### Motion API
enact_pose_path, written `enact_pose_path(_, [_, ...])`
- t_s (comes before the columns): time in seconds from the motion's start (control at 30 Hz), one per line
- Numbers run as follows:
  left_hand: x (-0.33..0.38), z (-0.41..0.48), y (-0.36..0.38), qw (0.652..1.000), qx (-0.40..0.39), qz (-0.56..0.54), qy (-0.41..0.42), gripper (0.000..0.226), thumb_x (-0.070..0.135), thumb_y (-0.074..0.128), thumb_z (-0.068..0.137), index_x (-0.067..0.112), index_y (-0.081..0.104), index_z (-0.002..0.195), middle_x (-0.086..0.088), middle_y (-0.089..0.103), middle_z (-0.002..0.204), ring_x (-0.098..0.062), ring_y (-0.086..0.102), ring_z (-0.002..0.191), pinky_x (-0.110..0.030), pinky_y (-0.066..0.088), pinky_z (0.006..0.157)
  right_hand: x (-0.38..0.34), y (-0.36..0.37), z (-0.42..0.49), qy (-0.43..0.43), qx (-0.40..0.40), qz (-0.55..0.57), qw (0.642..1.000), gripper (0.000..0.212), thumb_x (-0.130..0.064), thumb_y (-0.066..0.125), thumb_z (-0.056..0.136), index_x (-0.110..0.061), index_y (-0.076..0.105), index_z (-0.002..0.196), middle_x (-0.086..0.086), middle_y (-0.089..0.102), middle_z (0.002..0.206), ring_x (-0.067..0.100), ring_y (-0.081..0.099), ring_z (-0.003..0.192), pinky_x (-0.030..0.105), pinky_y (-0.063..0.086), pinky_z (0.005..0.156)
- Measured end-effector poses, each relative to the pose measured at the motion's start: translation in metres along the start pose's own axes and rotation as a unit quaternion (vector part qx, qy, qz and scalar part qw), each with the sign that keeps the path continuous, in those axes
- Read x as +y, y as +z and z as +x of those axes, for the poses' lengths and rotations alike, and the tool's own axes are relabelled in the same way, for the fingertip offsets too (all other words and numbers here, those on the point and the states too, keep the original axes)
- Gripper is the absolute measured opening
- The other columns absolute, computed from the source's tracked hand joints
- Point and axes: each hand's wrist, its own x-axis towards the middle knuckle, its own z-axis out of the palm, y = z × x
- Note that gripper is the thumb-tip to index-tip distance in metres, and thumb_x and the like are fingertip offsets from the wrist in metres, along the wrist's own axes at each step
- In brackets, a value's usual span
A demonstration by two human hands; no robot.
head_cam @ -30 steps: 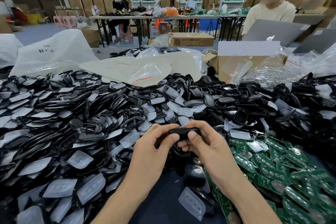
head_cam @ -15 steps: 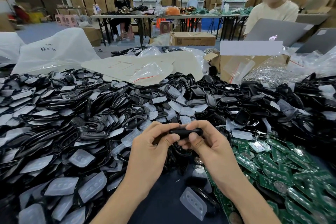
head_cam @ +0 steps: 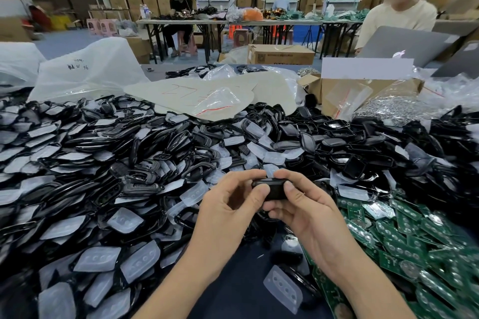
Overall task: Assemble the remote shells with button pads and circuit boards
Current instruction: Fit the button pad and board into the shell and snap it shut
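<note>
Piles of loose black shells (head_cam: 145, 176) and translucent button pads (head_cam: 141, 260) are covering the left of the table (head_cam: 233, 280); green circuit boards (head_cam: 404, 243) are lying heaped to the right. Between them I am pinching one black remote shell (head_cam: 272, 189) above the table's near middle, my left hand (head_cam: 228, 207) gripping its left end, my right hand (head_cam: 311, 212) gripping its right end, both thumbs resting on its near edge.
</note>
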Motion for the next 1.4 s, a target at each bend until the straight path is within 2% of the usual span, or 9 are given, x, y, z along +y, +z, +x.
enact_pose_path(0.2, [0.001,0.002,-0.001,0.999,-0.016,-0.040,-0.023,0.015,0.027,0.070,0.090,0.039,0.075,0.098,-0.006,0.072,0.087,-0.011,0.065,0.074,-0.019,0.054,0.070,0.000,0.001,0.000,0.010,0.005,-0.007,1.000,0.026,-0.014,0.055,0.091,-0.014,0.079,0.101,0.024,0.074,0.098,0.024,0.073,0.077,0.028,0.060,0.069])
enact_pose_path(0.37, [-0.001,0.002,-0.002,0.999,-0.006,-0.030,-0.026,0.020,0.018,0.070,0.093,0.037,0.074,0.096,-0.005,0.072,0.087,-0.019,0.066,0.075,-0.020,0.054,0.069,0.001,0.006,0.000,0.005,0.021,-0.043,0.999,0.023,-0.023,0.059,0.090,-0.018,0.079,0.099,0.018,0.074,0.096,0.023,0.073,0.075,0.027,0.060,0.069])
enact_pose_path(0.47, [-0.004,0.002,-0.001,0.999,-0.006,0.002,-0.032,0.017,0.021,0.070,0.094,0.037,0.074,0.097,-0.004,0.072,0.087,-0.029,0.063,0.080,-0.028,0.054,0.070,0.002,0.006,0.000,0.017,0.031,-0.051,0.998,0.021,-0.023,0.061,0.089,-0.016,0.079,0.099,0.017,0.075,0.094,0.023,0.074,0.075,0.026,0.060,0.067])
enact_pose_path(0.6, [-0.006,0.004,-0.002,0.999,-0.019,0.033,-0.037,0.017,0.024,0.070,0.094,0.040,0.073,0.099,0.009,0.073,0.091,-0.012,0.065,0.080,-0.025,0.051,0.074,0.002,0.003,0.001,0.040,0.044,-0.030,0.998,0.021,-0.018,0.062,0.089,-0.014,0.080,0.097,0.020,0.075,0.093,0.025,0.074,0.074,0.027,0.061,0.066])
enact_pose_path(0.73, [-0.004,0.005,-0.003,0.999,-0.046,0.015,-0.026,0.017,0.030,0.063,0.097,0.039,0.073,0.108,0.010,0.075,0.105,-0.009,0.070,0.097,-0.023,0.054,0.082,0.001,0.002,0.003,0.063,0.049,0.009,0.997,0.021,-0.017,0.062,0.087,-0.014,0.082,0.095,0.020,0.075,0.089,0.021,0.075,0.069,0.025,0.061,0.061])
enact_pose_path(0.93, [-0.002,0.002,-0.004,0.996,-0.075,-0.042,-0.017,0.024,0.037,0.056,0.099,0.034,0.071,0.116,-0.003,0.075,0.104,-0.022,0.071,0.089,-0.025,0.057,0.081,-0.002,-0.003,0.004,0.124,0.054,0.094,0.986,0.021,-0.013,0.065,0.084,-0.009,0.082,0.095,0.020,0.076,0.090,0.020,0.075,0.066,0.023,0.060,0.057])
enact_pose_path(1.07, [-0.001,0.002,-0.002,0.993,-0.082,-0.079,-0.030,0.027,0.041,0.055,0.096,0.033,0.073,0.115,-0.003,0.074,0.099,-0.016,0.065,0.081,-0.029,0.057,0.081,-0.002,-0.004,0.004,0.149,0.060,0.118,0.980,0.021,-0.013,0.067,0.083,-0.009,0.082,0.097,0.019,0.076,0.096,0.019,0.075,0.070,0.021,0.060,0.059])
enact_pose_path(1.3, [0.001,0.001,-0.005,0.997,-0.072,0.018,-0.014,0.030,0.029,0.050,0.100,0.042,0.068,0.120,0.008,0.073,0.111,-0.014,0.071,0.098,-0.021,0.055,0.085,-0.003,-0.004,0.003,0.160,0.071,0.129,0.976,0.021,-0.011,0.067,0.082,-0.007,0.081,0.098,0.019,0.076,0.103,0.020,0.075,0.072,0.022,0.060,0.057])
enact_pose_path(1.4, [0.002,0.001,-0.006,0.996,-0.072,0.046,-0.019,0.033,0.031,0.051,0.097,0.048,0.066,0.120,0.010,0.072,0.109,-0.014,0.070,0.097,-0.026,0.056,0.086,-0.003,-0.004,0.003,0.163,0.072,0.124,0.976,0.021,-0.011,0.066,0.083,-0.006,0.081,0.098,0.020,0.076,0.102,0.020,0.075,0.071,0.022,0.060,0.056])
